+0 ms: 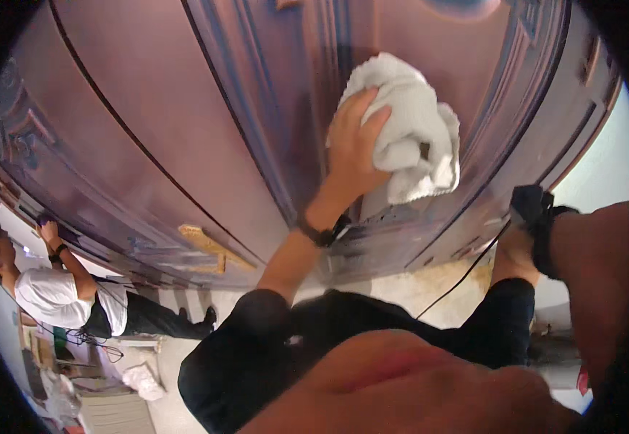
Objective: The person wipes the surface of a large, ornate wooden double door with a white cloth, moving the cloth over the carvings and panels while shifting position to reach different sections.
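My left hand (352, 146), with a dark band at the wrist, is shut on a bunched white cloth (409, 119). The cloth lies against a purple-brown panel with raised mouldings (151, 92), just right of a vertical moulding. My right arm is bent up at the right rim, with a black strap around the wrist. What seems to be my right hand (591, 238) is large and blurred close to the camera; its fingers cannot be made out, nor whether it holds anything.
A tan T-shaped piece (214, 249) shows low on the panel. A co-worker (56, 295) in a white shirt reaches to the panel at far left. A black cable (469, 274) hangs at right. A white bundle (143, 381) and shelving (37, 347) stand at lower left.
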### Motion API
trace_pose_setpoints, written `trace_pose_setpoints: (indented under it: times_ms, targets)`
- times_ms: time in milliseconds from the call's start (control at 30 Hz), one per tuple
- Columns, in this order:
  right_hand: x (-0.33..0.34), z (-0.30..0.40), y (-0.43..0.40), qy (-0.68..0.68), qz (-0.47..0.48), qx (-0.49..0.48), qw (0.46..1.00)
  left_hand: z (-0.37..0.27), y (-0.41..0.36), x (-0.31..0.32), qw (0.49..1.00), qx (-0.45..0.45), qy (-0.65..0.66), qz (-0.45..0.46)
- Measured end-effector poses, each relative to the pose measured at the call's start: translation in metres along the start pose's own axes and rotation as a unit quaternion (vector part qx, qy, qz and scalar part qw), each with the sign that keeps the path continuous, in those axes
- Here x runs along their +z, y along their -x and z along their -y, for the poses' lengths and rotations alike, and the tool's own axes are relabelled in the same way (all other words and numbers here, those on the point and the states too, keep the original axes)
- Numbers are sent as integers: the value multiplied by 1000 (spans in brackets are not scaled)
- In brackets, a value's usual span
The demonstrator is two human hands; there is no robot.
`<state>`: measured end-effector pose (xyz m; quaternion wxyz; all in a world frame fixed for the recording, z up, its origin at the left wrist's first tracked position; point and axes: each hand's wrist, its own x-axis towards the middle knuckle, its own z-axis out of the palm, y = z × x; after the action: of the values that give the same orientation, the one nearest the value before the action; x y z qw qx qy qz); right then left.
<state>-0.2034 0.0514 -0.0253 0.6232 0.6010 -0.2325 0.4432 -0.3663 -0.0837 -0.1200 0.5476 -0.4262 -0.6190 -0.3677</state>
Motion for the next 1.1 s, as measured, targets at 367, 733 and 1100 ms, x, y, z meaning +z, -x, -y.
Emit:
trace_pose_setpoints:
  times_ms: [367,733,1100]
  targets:
    - [16,-26,11,-234,-25,-12,972,11,-5,-10,1000,6,29,7]
    - [-10,-103,-65,-483,133,-157,851,-10,-17,-25,996,-40,0,82]
    - [-45,-164,-128,-646,317,-125,683,1,-11,-24,996,-65,9,61]
